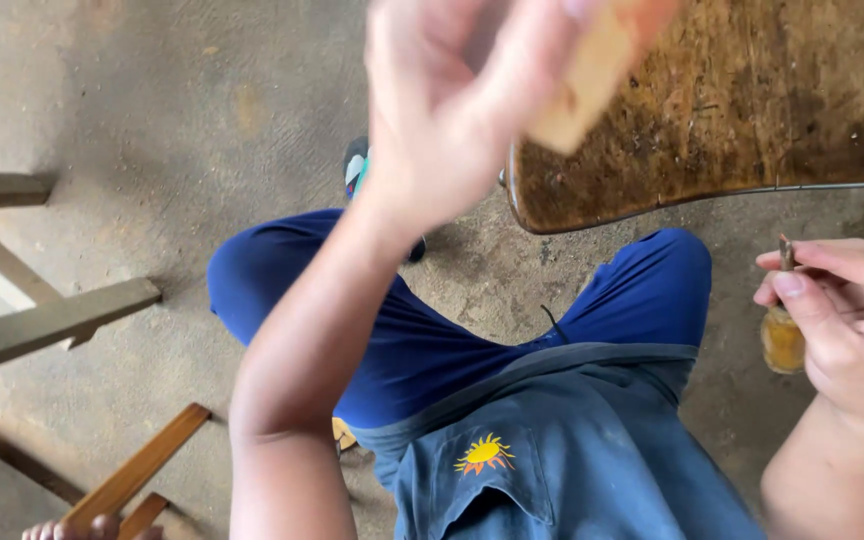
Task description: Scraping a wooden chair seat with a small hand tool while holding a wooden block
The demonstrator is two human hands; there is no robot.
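Your left hand (452,110) raised, blurred, fingers clenched round pale wood block (584,80); your right hand (842,320) pinches yellow-handled tool (782,335). Block off worn surface (752,120); work unfinished.

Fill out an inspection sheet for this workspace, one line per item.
Surface: worn, stained wooden board, metal-edged.
Job's things: pale wooden block, blurred, in left hand; yellow-handled tool in right hand.
Clutter: loose wooden slats, lower left.
Hands: left raised, gripping block; right pinching tool's shaft.
Cables: nothing seen.
Surroundings: concrete floor; grey wooden frame at left; another person's fingertips on slats.
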